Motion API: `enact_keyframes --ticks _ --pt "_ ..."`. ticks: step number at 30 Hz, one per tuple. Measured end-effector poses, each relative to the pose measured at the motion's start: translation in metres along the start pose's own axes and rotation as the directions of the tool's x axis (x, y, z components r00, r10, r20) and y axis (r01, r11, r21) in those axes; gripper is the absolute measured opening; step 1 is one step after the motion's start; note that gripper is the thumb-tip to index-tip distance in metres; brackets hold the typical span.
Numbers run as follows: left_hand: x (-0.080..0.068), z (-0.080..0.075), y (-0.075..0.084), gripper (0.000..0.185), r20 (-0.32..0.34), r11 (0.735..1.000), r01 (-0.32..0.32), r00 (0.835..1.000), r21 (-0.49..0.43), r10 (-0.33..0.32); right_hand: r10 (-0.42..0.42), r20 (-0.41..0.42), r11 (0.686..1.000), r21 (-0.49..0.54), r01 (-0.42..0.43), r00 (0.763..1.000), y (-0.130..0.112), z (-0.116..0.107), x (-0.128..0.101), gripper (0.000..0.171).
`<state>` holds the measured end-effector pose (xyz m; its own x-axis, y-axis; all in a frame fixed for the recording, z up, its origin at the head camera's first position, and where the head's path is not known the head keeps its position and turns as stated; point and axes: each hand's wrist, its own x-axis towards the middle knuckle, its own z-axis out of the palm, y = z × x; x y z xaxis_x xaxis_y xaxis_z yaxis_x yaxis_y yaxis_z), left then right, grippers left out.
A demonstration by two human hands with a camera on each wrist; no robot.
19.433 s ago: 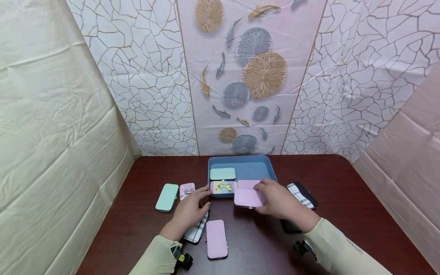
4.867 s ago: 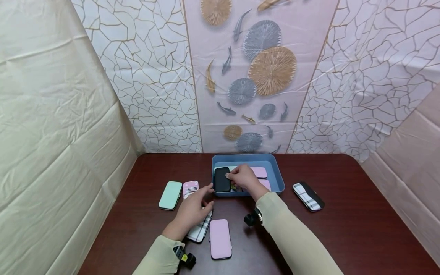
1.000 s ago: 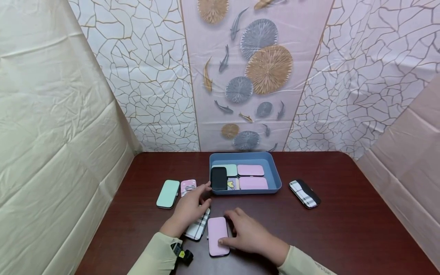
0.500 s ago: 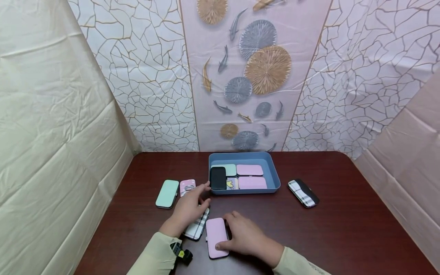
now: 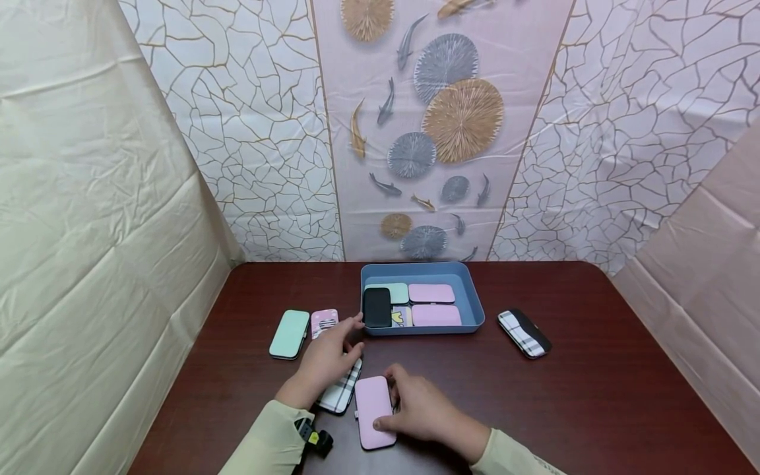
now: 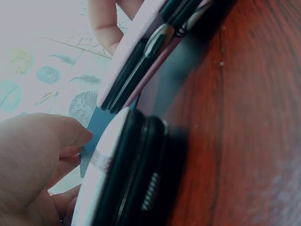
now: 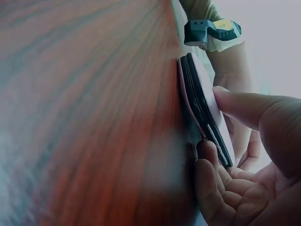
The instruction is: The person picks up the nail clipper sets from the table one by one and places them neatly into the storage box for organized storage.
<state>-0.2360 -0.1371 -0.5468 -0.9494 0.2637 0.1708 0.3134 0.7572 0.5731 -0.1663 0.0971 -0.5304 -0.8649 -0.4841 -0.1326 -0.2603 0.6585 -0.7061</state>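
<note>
My right hand point(image 5: 424, 406) pinches a pink slim clasp case point(image 5: 371, 412) near the table's front, thumb on its top and fingers under its right edge. In the right wrist view this case point(image 7: 207, 103) is tilted, with fingertips curled beneath one end. My left hand point(image 5: 323, 356) hovers with relaxed fingers over a white plaid case point(image 5: 338, 394), its fingertips by the near left corner of a blue tray point(image 5: 427, 331). In the left wrist view the left hand point(image 6: 37, 160) holds nothing, beside the plaid case point(image 6: 108, 174); the pink case point(image 6: 136, 56) is beyond it.
In the tray lie two pink cases point(image 5: 436, 315), a mint case point(image 5: 399, 292), and a black case point(image 5: 377, 308) across a giraffe-print case point(image 5: 401, 317). Left on the table are another mint case point(image 5: 289, 334) and a partly hidden pink patterned case point(image 5: 324, 318). A black-and-plaid case point(image 5: 525, 334) lies right.
The tray has gained a pink case and the black case since the earliest frame. My right hand has moved from the tray to the front pink case and now grips it, shifting it slightly nearer.
</note>
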Motion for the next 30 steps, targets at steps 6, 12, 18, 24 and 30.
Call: enact_keyframes --ticks 6,12,18,24,30 --pt "0.001 0.000 0.001 0.066 0.000 1.000 0.005 1.000 0.003 -0.005 0.018 -0.014 0.978 0.210 -0.015 1.000 0.004 -0.002 -0.001 0.058" --pt "0.001 0.002 0.000 0.067 0.008 1.000 0.012 1.000 0.004 -0.012 0.009 -0.047 0.946 0.323 0.006 0.999 0.010 0.000 -0.002 0.049" --pt "0.001 0.002 -0.001 0.066 0.006 1.000 0.024 1.000 0.013 -0.024 0.019 -0.054 0.917 0.398 0.004 0.998 0.014 0.003 -0.002 0.035" --pt "0.001 0.002 -0.001 0.067 0.005 1.000 0.019 1.000 0.012 -0.019 0.053 -0.040 0.873 0.488 -0.027 0.998 0.016 0.003 -0.004 0.033" --pt "0.002 0.003 -0.001 0.067 0.009 0.999 0.036 0.999 0.014 -0.036 0.083 -0.044 0.835 0.548 -0.046 0.996 0.017 -0.005 -0.004 0.032"
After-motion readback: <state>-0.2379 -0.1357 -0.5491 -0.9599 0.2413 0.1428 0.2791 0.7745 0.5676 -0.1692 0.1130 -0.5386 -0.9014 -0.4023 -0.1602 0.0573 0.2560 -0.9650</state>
